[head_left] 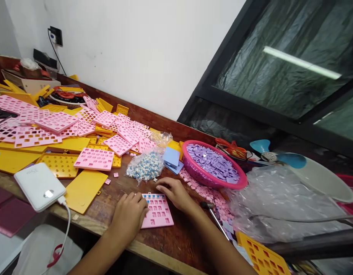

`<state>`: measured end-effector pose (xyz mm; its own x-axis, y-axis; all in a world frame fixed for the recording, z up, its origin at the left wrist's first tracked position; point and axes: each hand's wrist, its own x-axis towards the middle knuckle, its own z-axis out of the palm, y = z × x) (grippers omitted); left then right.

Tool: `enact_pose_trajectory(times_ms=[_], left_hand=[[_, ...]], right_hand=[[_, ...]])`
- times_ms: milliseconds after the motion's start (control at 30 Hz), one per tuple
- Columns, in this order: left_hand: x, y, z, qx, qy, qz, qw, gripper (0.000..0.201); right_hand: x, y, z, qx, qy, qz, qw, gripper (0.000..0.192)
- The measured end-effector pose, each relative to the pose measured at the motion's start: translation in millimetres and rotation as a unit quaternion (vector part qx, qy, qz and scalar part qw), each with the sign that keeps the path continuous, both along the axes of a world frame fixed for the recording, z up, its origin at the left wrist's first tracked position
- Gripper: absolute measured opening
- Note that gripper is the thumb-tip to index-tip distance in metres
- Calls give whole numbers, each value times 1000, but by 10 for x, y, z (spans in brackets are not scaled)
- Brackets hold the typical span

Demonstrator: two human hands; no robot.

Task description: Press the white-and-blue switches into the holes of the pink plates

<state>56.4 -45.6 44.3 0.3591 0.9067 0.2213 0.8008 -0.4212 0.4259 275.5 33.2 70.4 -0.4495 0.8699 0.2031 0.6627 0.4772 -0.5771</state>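
Note:
A pink slotted plate (160,220) lies on the table in front of me, with small blue-and-white keyboard switches (155,196) in its top row. My left hand (129,211) is closed over the plate's left edge, its curled fingertips on the upper left slots; anything under them is hidden. Beyond the upper right corner of the plate, my right hand (175,194) reaches toward a few loose switches, thumb and forefinger slightly apart. A clear plastic bag (146,166) full of switches lies just past both hands.
Pink plates (57,121) and yellow cases (86,191) pile up on the left, beside a white power bank (40,187). At right are a pink basket (190,173) of purple keycaps, strewn pink keycaps (205,190), a metal-handled tool (218,221) and plastic sheeting (265,202).

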Motion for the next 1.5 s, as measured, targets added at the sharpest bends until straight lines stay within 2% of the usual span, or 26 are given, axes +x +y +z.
enact_pose_trajectory(times_ms=[100,200,267,367,467,600,733,833,867,967,1033,1067,1167,1267,1367,1500], left_hand=[[16,10,-6,11,8,18,1000,19],[41,18,-17,9,-3,18,1000,19],[58,22,-33,2,-29,-3,1000,17],[86,25,-56,-6,-64,-37,997,15],[102,15,-47,-7,-71,-45,996,14],[26,34,82,-11,-68,-43,997,12],[-112,299,336,19,-26,-20,999,16],[-139,711,469,55,9,7,998,18],[-128,866,481,59,9,36,998,18],[-62,1288,419,64,-21,125,990,44],[-12,1486,315,59,-47,144,987,57],[11,1555,251,51,-60,138,987,58],[66,1667,57,30,-97,97,990,39],[112,1686,-59,36,-143,70,987,14],[162,1654,-65,61,-198,80,975,8],[228,1590,-18,110,-253,114,954,12]], right_hand=[[34,-244,29,-24,66,18,997,22],[21,-345,-73,-38,130,-1,991,20],[-1,-353,-167,-40,150,-9,988,19],[-10,-348,-262,-16,146,-9,989,18],[35,-358,-281,5,127,8,992,18],[122,-365,-256,41,80,21,996,21],[147,-348,-252,55,61,18,996,18],[129,-333,-279,46,64,19,997,16],[122,-329,-293,44,66,21,997,17],[106,-321,-340,52,69,16,996,16],[102,-320,-365,60,57,10,996,16],[102,-320,-374,67,45,8,997,15],[93,-326,-375,94,-16,4,995,17],[74,-332,-344,107,-68,11,992,18],[65,-340,-303,86,-70,14,994,17],[96,-333,-269,42,35,9,998,16]])
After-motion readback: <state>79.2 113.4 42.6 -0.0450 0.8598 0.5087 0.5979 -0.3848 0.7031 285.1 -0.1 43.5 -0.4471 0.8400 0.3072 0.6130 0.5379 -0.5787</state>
